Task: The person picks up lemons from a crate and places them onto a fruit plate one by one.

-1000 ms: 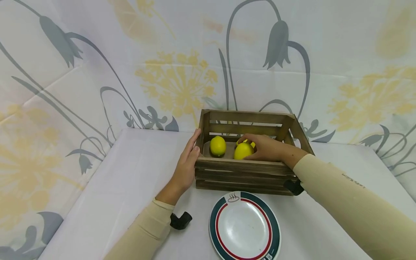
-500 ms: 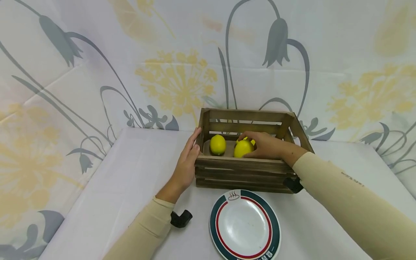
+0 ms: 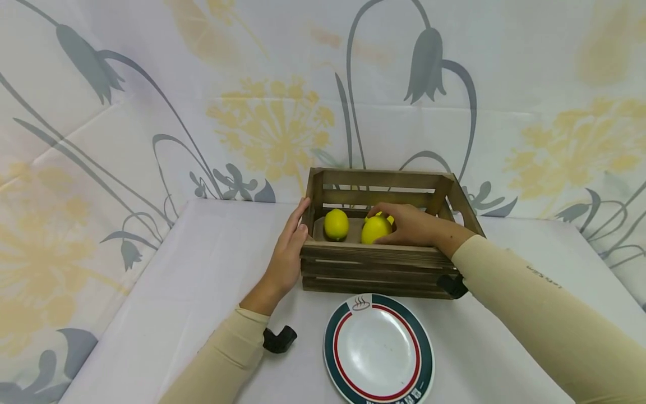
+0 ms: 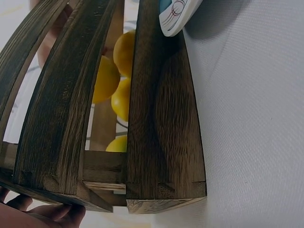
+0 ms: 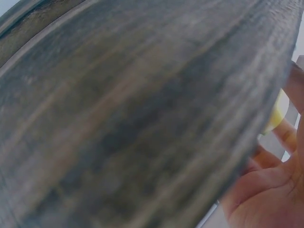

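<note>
A brown slatted wooden crate (image 3: 378,255) stands with its long side toward me and yellow lemons inside. My left hand (image 3: 285,255) lies along the crate's left end, fingers extended and touching the wood. Inside the crate, my right hand (image 3: 414,227) has its thumb and fingers curled round a lemon (image 3: 375,230). More yellow shows behind that one, partly covered by my fingers. Another lemon (image 3: 336,225) sits apart on the left. Through the slats, the left wrist view shows several lemons (image 4: 107,80). A blurred crate board (image 5: 133,114) fills most of the right wrist view.
In front of the crate lies a round white plate (image 3: 378,353) with a green rim and a red ring. White cloth (image 3: 217,252) covers the table. A flower-printed sheet (image 3: 277,67) hangs close behind the crate.
The head view has shifted slightly. Both hands keep their places, the left at the crate's end and the right on the lemon inside.
</note>
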`<action>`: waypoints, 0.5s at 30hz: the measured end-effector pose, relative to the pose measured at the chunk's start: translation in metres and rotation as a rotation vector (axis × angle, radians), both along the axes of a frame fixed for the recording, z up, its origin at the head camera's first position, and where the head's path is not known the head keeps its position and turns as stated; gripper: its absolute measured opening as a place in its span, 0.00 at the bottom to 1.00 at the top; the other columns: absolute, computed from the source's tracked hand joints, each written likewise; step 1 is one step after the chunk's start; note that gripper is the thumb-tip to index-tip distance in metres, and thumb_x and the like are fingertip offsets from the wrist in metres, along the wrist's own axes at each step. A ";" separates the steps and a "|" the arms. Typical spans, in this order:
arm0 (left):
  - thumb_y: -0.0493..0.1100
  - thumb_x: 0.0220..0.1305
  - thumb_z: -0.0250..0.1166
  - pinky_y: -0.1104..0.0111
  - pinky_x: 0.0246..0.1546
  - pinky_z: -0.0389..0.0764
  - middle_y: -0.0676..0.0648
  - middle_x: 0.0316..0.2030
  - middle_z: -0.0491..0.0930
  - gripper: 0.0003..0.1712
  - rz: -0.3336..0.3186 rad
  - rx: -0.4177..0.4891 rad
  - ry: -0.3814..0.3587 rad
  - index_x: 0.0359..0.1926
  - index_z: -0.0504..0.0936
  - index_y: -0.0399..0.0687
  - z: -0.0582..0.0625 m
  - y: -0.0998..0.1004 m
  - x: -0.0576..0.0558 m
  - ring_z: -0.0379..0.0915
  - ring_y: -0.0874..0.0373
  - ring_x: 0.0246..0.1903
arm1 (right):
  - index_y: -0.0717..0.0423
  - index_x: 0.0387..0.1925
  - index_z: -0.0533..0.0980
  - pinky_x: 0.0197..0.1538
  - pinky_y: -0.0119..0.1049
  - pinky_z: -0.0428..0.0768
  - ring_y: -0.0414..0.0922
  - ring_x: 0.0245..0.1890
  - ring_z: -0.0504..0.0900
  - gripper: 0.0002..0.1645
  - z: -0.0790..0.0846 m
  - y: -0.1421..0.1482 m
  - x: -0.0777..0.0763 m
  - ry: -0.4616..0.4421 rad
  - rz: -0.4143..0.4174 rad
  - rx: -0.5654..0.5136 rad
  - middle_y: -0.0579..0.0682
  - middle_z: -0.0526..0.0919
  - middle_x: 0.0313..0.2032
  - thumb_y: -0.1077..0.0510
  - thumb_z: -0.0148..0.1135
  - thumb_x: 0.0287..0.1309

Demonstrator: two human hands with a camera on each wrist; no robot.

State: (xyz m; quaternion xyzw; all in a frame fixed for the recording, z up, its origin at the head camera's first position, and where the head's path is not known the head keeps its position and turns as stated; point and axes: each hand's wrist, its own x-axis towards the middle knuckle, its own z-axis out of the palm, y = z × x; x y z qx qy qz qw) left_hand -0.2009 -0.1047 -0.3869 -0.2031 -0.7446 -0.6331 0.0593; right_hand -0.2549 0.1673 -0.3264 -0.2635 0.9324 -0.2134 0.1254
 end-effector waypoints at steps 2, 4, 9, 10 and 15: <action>0.49 0.80 0.36 0.49 0.78 0.45 0.50 0.80 0.42 0.30 0.002 -0.002 0.000 0.79 0.51 0.55 0.000 0.000 -0.001 0.36 0.56 0.79 | 0.56 0.63 0.70 0.58 0.51 0.82 0.54 0.52 0.80 0.33 0.001 -0.001 0.000 0.004 0.001 0.001 0.61 0.79 0.56 0.54 0.71 0.59; 0.49 0.80 0.36 0.49 0.78 0.44 0.49 0.80 0.42 0.30 0.002 -0.004 -0.003 0.79 0.51 0.54 0.000 -0.001 0.000 0.36 0.56 0.79 | 0.56 0.63 0.70 0.59 0.51 0.82 0.54 0.52 0.80 0.33 0.000 -0.001 0.000 0.005 -0.002 0.002 0.61 0.79 0.56 0.54 0.71 0.59; 0.49 0.80 0.36 0.48 0.78 0.41 0.50 0.80 0.42 0.31 0.004 -0.015 -0.009 0.79 0.50 0.51 0.000 -0.001 0.000 0.35 0.55 0.80 | 0.56 0.63 0.69 0.58 0.50 0.82 0.54 0.52 0.80 0.35 0.000 -0.001 0.000 0.021 -0.007 -0.012 0.61 0.80 0.56 0.55 0.72 0.57; 0.49 0.79 0.36 0.48 0.78 0.41 0.50 0.80 0.42 0.31 0.005 -0.016 -0.009 0.79 0.50 0.51 0.000 -0.001 0.000 0.35 0.55 0.80 | 0.56 0.63 0.69 0.58 0.51 0.82 0.54 0.52 0.80 0.35 0.000 -0.002 0.000 0.026 -0.008 -0.017 0.61 0.79 0.57 0.55 0.72 0.57; 0.49 0.79 0.36 0.48 0.79 0.42 0.50 0.80 0.43 0.31 0.002 0.000 -0.008 0.79 0.51 0.52 0.000 0.000 0.000 0.36 0.55 0.79 | 0.55 0.64 0.70 0.56 0.50 0.82 0.53 0.50 0.80 0.35 0.003 0.000 0.001 0.043 -0.041 -0.051 0.59 0.80 0.56 0.54 0.73 0.57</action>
